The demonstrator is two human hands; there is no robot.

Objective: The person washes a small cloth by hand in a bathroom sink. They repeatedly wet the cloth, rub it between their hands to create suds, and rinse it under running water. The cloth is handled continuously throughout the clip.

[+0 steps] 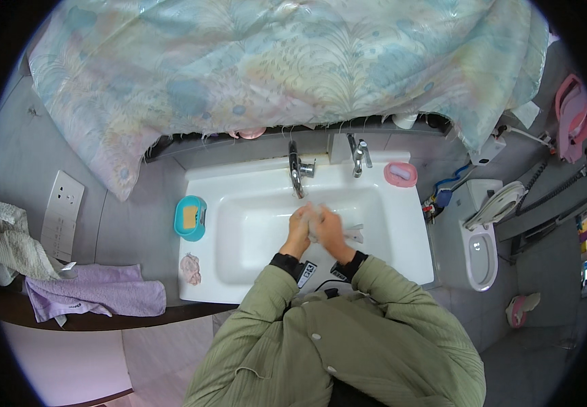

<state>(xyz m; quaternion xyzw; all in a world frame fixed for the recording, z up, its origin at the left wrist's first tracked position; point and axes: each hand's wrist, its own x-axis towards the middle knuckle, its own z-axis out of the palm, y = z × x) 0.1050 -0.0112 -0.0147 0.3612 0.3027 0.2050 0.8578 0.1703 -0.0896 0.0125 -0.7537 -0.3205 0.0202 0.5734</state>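
Note:
Both of my hands are together over the white sink (pixel 236 234), just below the curved faucet (pixel 295 173). My left hand (pixel 297 232) and my right hand (pixel 331 234) are closed on a whitish, crumpled cloth (pixel 354 233). Most of the cloth is hidden between my fingers, and one end sticks out to the right of my right hand. The fingers are smeared by motion, so its exact kind cannot be made out. Whether water runs from the faucet cannot be told.
A second tap (pixel 359 157) and a pink soap dish (pixel 401 174) are at the back right. On the left rim are a teal box (pixel 190 218) with a yellow block and a crumpled pinkish cloth (pixel 190 268). A purple towel (pixel 100 292) lies left; a toilet (pixel 478 258) stands right.

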